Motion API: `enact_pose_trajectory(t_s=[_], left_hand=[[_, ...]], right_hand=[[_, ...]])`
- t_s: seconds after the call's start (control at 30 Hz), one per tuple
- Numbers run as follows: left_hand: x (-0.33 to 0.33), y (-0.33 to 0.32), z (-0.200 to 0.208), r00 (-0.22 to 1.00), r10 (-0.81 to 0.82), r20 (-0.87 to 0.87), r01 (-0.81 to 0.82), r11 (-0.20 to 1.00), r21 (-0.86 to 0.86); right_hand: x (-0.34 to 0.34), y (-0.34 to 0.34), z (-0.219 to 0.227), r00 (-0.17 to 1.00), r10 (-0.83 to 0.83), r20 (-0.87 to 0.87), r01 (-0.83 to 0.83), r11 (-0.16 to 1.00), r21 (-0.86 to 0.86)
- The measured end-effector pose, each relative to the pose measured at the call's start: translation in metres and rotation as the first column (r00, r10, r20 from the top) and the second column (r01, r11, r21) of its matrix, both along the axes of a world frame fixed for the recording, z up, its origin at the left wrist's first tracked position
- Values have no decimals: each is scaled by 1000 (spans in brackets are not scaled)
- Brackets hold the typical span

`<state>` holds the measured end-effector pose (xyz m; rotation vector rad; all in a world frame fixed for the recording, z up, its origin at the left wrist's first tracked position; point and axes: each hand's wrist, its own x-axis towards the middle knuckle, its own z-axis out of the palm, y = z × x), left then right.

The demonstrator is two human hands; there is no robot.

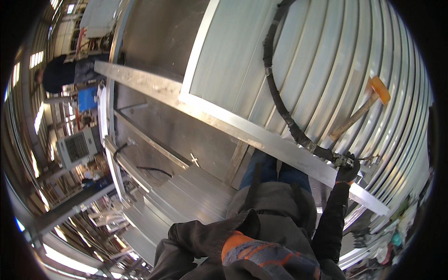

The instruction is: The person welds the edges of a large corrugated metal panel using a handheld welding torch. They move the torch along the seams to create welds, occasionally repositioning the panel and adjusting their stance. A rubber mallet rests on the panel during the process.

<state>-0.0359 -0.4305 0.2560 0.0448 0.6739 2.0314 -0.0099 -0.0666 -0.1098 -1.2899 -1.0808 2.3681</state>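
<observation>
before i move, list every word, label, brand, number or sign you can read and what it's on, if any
No text can be read.
Black cable, orange mallet head, ribbed metal panels: no lettering I can make out.
Vented unit and blue box in the background: too small and blurred to tell.

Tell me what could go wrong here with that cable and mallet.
The mallet lies on the slats with its handle close to the cable; a sideways pull might knock it away.

The cable curves across the slats to the right hand, so it could drag and perhaps scuff them.

The right hand is near the frame, so a slip might bump it against the metal.
</observation>
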Motion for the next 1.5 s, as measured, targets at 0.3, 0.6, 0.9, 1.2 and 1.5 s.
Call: enact_pose_trajectory(t_s=[0.3,0.6,0.9,1.2,1.5], left_hand=[[18,-42,-24,849,476,-229,-518,671,-530],[70,-46,-57,605,749,-271,-601,206,-773],[64,-20,-95,540,764,-354,-742,233,-629],[-11,-16,-83,855,364,-370,-511,466,-722],[-159,3,-210,689,-498,-527,-528,153,-835]], right_hand=[[10,7,3,947,273,168,-219,933,-285],[18,62,-34,998,-33,-59,-50,239,-970],[20,75,-104,885,396,-243,-458,833,-309],[49,16,-85,933,293,-208,-355,843,-404],[36,-64,-40,961,-258,-97,229,944,-239]])
